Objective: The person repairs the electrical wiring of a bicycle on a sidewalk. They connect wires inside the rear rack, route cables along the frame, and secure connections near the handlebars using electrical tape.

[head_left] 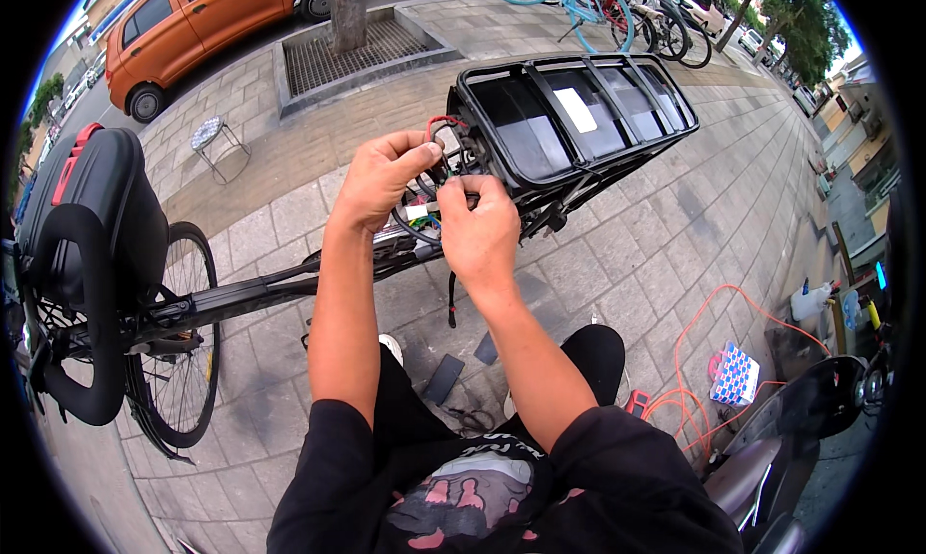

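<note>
Looped red and black wires (429,180); left fingers (419,156) and right fingers (485,189) pinch them, tips together.

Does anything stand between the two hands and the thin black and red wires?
Nothing visible does: the left hand and the right hand both touch the thin black and red wires.

The wires (446,120) have smooth plastic coating. The rack (617,156) looks like satin black metal over glossy dark panels (529,135); its label (576,109) is matt white. The case (116,173) is matt hard plastic, the shirt (617,477) soft cloth, the car (212,24) shiny paint, the paving (666,207) rough.
</note>
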The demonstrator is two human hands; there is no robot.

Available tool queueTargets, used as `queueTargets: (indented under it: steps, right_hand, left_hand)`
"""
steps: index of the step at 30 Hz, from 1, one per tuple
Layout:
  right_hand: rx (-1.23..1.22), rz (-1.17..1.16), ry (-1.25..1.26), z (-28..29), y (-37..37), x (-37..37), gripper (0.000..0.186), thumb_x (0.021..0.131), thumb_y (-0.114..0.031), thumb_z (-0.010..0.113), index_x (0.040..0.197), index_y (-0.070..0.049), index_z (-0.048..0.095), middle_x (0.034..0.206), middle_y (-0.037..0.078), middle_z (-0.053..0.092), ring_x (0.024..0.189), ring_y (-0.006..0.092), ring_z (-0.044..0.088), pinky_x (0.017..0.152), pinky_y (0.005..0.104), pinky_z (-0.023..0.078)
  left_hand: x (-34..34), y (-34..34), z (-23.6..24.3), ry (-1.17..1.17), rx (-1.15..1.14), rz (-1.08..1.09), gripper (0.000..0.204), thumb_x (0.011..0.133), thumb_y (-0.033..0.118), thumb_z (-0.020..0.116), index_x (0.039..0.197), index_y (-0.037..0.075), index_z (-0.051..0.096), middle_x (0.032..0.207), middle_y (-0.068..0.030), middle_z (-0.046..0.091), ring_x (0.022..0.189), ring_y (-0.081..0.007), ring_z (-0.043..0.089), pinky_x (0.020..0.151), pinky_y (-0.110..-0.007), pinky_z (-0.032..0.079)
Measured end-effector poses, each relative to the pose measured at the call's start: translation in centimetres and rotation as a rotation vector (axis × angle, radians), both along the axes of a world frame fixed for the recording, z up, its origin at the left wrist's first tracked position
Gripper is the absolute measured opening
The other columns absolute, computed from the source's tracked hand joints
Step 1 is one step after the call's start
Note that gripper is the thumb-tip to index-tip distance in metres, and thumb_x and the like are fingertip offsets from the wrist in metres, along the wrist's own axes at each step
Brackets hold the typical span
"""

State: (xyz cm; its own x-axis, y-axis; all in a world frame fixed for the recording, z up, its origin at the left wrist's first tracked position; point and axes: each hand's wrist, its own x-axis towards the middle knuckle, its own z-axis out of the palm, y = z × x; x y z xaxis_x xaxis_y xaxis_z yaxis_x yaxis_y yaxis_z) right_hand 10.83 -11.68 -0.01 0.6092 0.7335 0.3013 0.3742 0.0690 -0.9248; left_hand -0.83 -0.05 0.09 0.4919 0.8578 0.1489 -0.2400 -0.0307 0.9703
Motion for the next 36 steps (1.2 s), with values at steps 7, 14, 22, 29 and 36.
queueTargets:
  steps: [7,14,22,29,36]
  right_hand:
    - [-0.036,0.022,0.039,0.5,-0.4,-0.1,0.036,0.098,-0.028,0.07,0.103,0.007,0.073,0.094,0.023,0.078,0.087,0.034,0.075,0.084,0.0426,0.057]
    - [0.037,0.012,0.002,-0.4,-0.1,0.1,0.035,0.1,-0.03,0.068,0.103,0.004,0.072,0.091,0.025,0.077,0.087,0.0423,0.076,0.083,0.0483,0.058]
    - [-0.005,0.034,0.032,0.0,-0.3,0.1,0.035,0.099,-0.029,0.069,0.103,0.005,0.073,0.091,0.023,0.078,0.085,0.0369,0.076,0.082,0.0452,0.058]
    - [0.001,0.021,-0.009,-0.1,-0.2,0.1,0.034,0.1,-0.031,0.068,0.103,0.003,0.073,0.089,0.023,0.078,0.084,0.0406,0.076,0.081,0.0477,0.058]
    - [0.013,0.072,0.034,0.1,-0.4,0.1,0.031,0.1,-0.029,0.068,0.103,0.001,0.075,0.083,0.02,0.077,0.078,0.037,0.076,0.076,0.0457,0.058]
  left_hand:
    - [0.2,-0.5,-0.1,-0.054,-0.039,0.039,0.022,0.101,0.014,0.076,0.116,-0.002,0.077,0.1,-0.0026,0.077,0.086,-0.0082,0.067,0.08,-0.026,0.055]
    - [0.3,-0.4,-0.4,-0.092,-0.016,0.011,0.024,0.103,0.013,0.074,0.121,-0.002,0.075,0.1,-0.0024,0.076,0.087,-0.0077,0.068,0.079,-0.026,0.056]
    - [-0.1,-0.5,-0.2,-0.07,0.053,-0.021,0.026,0.103,0.014,0.075,0.122,-0.003,0.075,0.103,-0.0011,0.075,0.09,-0.0068,0.066,0.084,-0.025,0.054]
    - [0.0,-0.7,0.3,0.009,0.042,0.018,0.024,0.102,0.012,0.073,0.12,-0.005,0.075,0.108,-0.0028,0.075,0.096,-0.0092,0.065,0.09,-0.029,0.054]
    - [0.1,-1.1,0.8,-0.03,-0.015,-0.051,0.029,0.097,0.011,0.08,0.121,-0.003,0.072,0.103,-0.0042,0.077,0.095,-0.0095,0.069,0.088,-0.027,0.055]
